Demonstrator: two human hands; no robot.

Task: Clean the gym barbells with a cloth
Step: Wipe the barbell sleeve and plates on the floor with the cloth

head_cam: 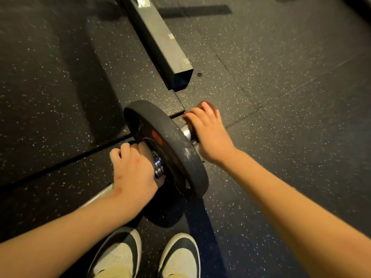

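On open floor | left hand fingers clamp barbell | right hand fingers clamp cloth beside plate

plate: on bar
left hand: on bar, left of plate
right hand: on cloth, right of plate
beam: on floor, behind plate
shoes: before plate

- Your left hand sits low, knuckles up, fingers curled round the bar.
- Your right hand reaches further out, fingers wrapped down over the cloth.
- Both forearms are bare, stretched forward and angling inward.
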